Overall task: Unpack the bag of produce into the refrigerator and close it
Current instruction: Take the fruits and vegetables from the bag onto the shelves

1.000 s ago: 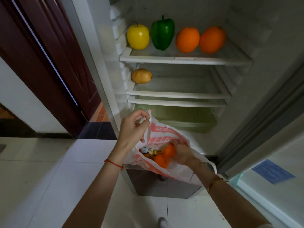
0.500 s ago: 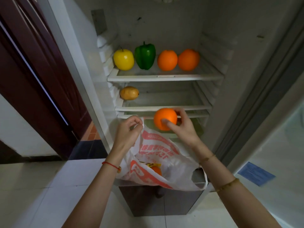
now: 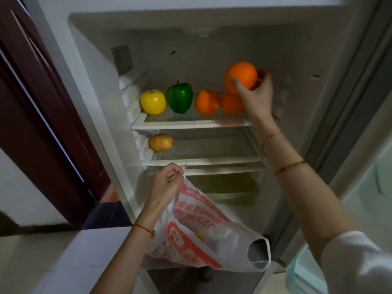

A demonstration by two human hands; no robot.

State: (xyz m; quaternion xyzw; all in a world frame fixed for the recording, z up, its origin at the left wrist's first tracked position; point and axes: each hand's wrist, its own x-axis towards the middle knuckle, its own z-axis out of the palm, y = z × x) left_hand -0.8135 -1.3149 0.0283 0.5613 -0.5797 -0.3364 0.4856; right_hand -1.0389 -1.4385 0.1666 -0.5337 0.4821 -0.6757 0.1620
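The right hand [image 3: 257, 96] holds an orange [image 3: 240, 76] inside the open fridge [image 3: 297, 60], above the top shelf [image 3: 191, 124], where an apple [image 3: 153, 101], a pepper [image 3: 179, 99] and two oranges [image 3: 207, 101] stand in a row. The left hand [image 3: 165, 184] pinches the handle of the bag [image 3: 203, 232], which hangs in front of the lower shelves; a mango [image 3: 161, 142] lies on the middle shelf

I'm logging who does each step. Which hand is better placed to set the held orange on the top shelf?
The right hand. It already grips the round orange fruit just above the white top shelf, while the left hand pinches the white and red plastic bag down below.
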